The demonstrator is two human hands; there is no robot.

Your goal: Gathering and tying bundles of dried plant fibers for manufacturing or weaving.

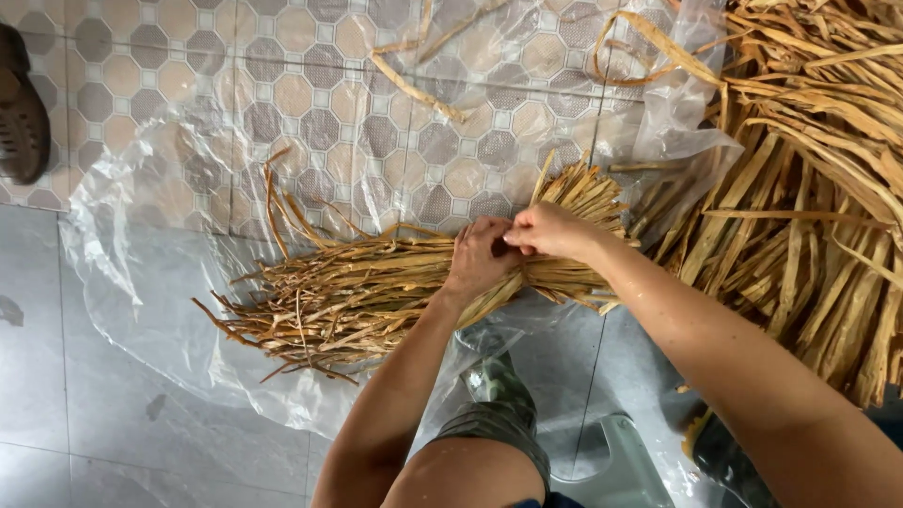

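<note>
A bundle of dry yellow-brown leaf strips (357, 287) lies across a clear plastic sheet (150, 245) on the floor. My left hand (482, 259) is wrapped around the bundle's middle, gripping it. My right hand (550, 230) sits just to its right, fingers pinched at the same spot on the bundle; whether it holds a separate tie strip is hidden. The bundle's cut ends (583, 193) fan out beyond my hands, and its thin tips spread to the left.
A large loose pile of the same dry strips (809, 179) fills the right side. A dark shoe (21, 108) lies at the far left on patterned tiles. My camouflage boot (499, 390) and a grey stool (611, 466) are below.
</note>
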